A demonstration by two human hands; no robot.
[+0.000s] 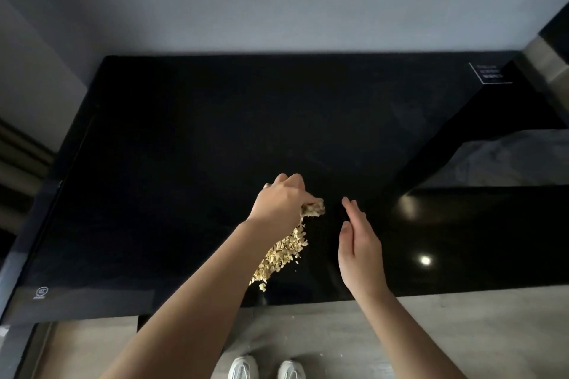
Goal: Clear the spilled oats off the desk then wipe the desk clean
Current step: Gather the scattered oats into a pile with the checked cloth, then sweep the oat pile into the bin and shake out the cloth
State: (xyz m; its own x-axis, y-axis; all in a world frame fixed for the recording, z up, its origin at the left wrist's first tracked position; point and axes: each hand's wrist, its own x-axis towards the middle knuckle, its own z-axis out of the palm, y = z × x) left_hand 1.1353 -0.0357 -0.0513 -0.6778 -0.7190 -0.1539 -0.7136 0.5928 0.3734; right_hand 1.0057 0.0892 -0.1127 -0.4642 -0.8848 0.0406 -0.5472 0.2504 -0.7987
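Note:
A trail of pale spilled oats (283,255) lies on the glossy black desk (184,163), running from near its front edge toward the middle. My left hand (281,203) is over the far end of the trail, its fingers curled down round a clump of oats; my forearm hides the trail's left side. My right hand (358,252) stands on its edge just right of the oats, fingers straight and together, palm facing the pile. A narrow gap of bare desk separates it from the oats.
A white-outlined label (489,72) sits at the desk's far right corner. A second glossy black surface (492,240) adjoins on the right. Grey floor and my white shoes (243,368) show below the front edge. A wall backs the desk.

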